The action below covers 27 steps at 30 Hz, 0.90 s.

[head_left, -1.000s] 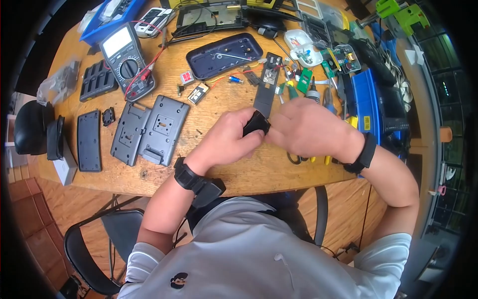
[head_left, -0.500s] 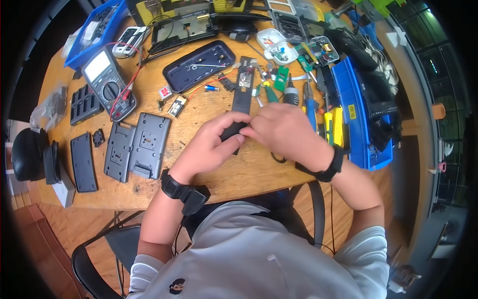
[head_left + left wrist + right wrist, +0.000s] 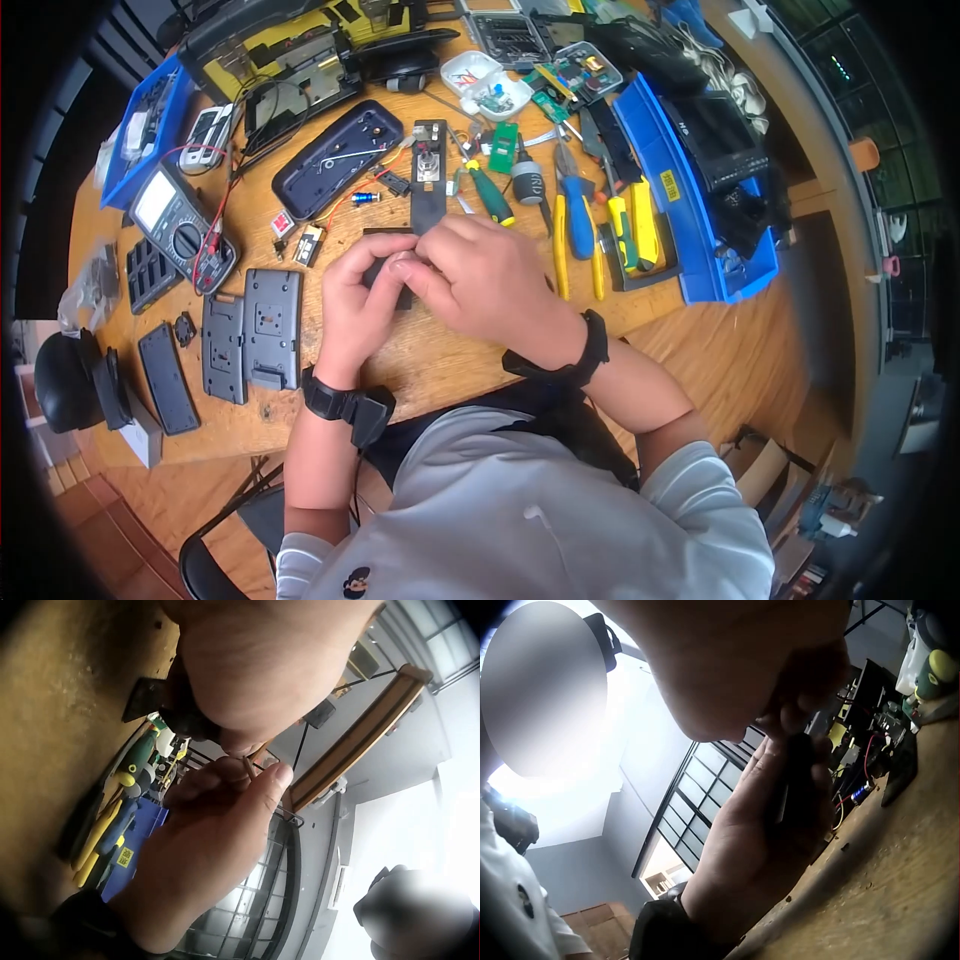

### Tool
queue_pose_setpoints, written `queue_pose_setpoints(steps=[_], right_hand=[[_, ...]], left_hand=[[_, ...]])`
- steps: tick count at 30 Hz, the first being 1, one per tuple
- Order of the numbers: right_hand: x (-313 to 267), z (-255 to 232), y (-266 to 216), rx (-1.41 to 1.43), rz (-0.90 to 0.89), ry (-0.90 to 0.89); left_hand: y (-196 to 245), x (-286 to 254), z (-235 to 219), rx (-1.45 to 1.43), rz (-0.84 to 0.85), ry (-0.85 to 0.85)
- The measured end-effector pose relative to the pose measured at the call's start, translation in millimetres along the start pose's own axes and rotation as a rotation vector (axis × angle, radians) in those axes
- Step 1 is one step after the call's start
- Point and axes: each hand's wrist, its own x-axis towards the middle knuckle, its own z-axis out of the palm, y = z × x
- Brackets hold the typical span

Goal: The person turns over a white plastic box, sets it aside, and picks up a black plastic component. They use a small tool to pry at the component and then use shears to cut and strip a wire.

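A small black piece (image 3: 800, 776), its kind unclear, sits in the left hand (image 3: 352, 312), held between thumb and curled fingers. The right hand (image 3: 492, 283) meets it from the other side, thumb and fingers pinching at the piece's end. Both thumbs come together over it in the head view, and the fingers hide most of it. In the left wrist view the right hand (image 3: 214, 840) shows its thumb tip close by the left hand's fingers. Just beyond the hands a long dark strip (image 3: 428, 205) with a metal part on it lies on the table.
Pliers with blue and yellow handles (image 3: 577, 215), a green screwdriver (image 3: 488, 190) and a blue bin (image 3: 700, 255) lie right of the hands. On the left are grey plates (image 3: 272, 325), a multimeter (image 3: 185, 235) and a dark tray-like cover (image 3: 335, 160). The wooden table's (image 3: 430, 370) front edge runs near the forearms.
The head view has swung, so the table's things shift left in it. Both hands stay together on the black piece; the right hand's fingers now lie closer over the left hand's.
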Motion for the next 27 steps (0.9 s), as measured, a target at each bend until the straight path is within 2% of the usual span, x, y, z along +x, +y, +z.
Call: queue_pose_setpoints(steps=[6,10,15,19,21,24,27], right_hand=[[-3.5,1.5,-1.8,-0.012,-0.006,0.064],[-2.6,0.2,-3.9,-0.018,-0.013,0.067],[-3.2,-1.4,-7.3,-0.058,-0.039,0.076],[-2.6,-1.8,-9.2,-0.074,-0.033,0.074],[-1.9,-0.2,-9.1,-0.098,-0.048,0.103],[-2.1,0.5,-8.4,-0.158,-0.061,0.07],[1.9,-0.3,-11.4,-0.136,-0.044,0.097]], left_hand=[[2.3,1.1,2.1,0.113,0.083,0.032],[-4.5,0.9,1.0,0.084,0.128,0.087],[4.5,1.1,-0.6,0.37,0.258,0.089],[4.6,0.0,3.3,0.246,0.135,0.098],[-0.7,1.8,3.8,0.249,0.217,0.105],[-2.4,3.0,-1.3,0.319,0.279,0.048],[5.1,6.3,1.2,0.308,0.311,0.069]])
